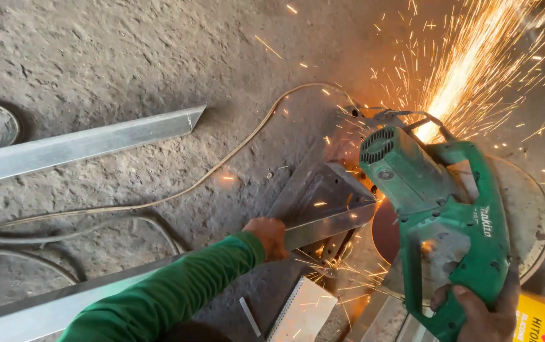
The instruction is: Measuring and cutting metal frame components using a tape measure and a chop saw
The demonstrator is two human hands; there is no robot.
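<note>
as sparks fly, right hand on green saw

we see soft, even daylight on the grey floor, with only faint shadows. the brightest light is the spray of sparks at upper right, blown out to white-orange at its core and streaked by motion. the lower edge looks slightly soft, and the corners stretch a little.
</note>
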